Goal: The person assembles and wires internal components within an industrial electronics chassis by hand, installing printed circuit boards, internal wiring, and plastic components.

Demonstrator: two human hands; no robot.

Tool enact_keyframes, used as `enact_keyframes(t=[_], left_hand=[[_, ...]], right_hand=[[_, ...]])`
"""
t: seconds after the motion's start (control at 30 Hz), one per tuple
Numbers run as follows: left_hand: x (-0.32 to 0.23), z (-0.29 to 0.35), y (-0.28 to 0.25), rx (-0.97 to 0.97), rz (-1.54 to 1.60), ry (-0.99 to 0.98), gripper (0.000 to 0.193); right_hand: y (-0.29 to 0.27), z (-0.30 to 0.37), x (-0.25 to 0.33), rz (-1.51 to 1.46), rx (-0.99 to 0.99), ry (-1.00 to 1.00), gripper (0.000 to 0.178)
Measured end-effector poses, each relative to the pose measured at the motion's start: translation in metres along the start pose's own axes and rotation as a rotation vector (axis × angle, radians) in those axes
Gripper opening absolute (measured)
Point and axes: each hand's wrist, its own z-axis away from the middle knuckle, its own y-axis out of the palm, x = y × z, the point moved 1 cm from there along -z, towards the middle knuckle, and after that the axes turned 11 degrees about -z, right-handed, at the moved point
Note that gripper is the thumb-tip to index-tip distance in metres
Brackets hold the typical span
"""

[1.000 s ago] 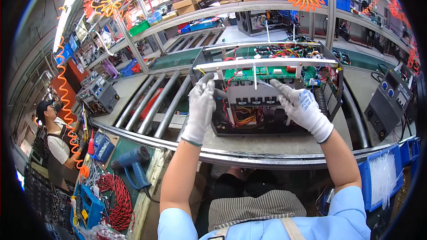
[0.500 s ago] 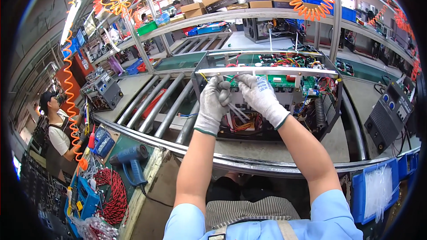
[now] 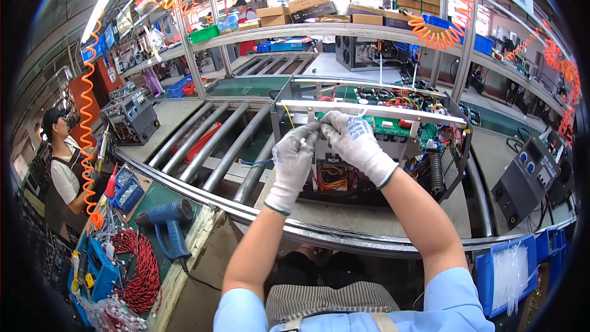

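In front of me stands an open metal equipment chassis (image 3: 393,109) with a pale bar across its top, packed with green circuit boards (image 3: 386,125) and coloured wires (image 3: 332,178). My left hand (image 3: 294,158), in a white knitted glove with grey fingers, is at the chassis's left front, its fingers pinched. My right hand (image 3: 356,142), gloved alike, meets it fingertip to fingertip just under the bar. What the fingers grip is hidden; a tiny white bit shows at the left fingers. A yellow wire (image 3: 288,115) rises left of the hands.
Metal rollers (image 3: 228,147) run left of the chassis. A blue heat gun (image 3: 170,224) and coiled red-black wire (image 3: 136,267) lie on the left bench, where a co-worker (image 3: 64,160) stands. A blue bin of white strips (image 3: 509,273) hangs at right, below another machine (image 3: 530,169).
My view has shifted slightly. My fingertips have come together under the bar. The white strips that hung below my left hand no longer show.
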Motion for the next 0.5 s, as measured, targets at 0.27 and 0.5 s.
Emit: enact_keyframes(t=[0.27,0.5], left_hand=[[-0.029,-0.037,-0.045,0.396,-0.277,-0.137,0.021],[-0.034,-0.037,-0.041,0.437,-0.393,-0.002,0.019]], right_hand=[[-0.021,0.002,-0.005,-0.163,0.184,-0.085,0.018],[-0.02,0.002,0.002,-0.192,0.165,0.047,0.015]])
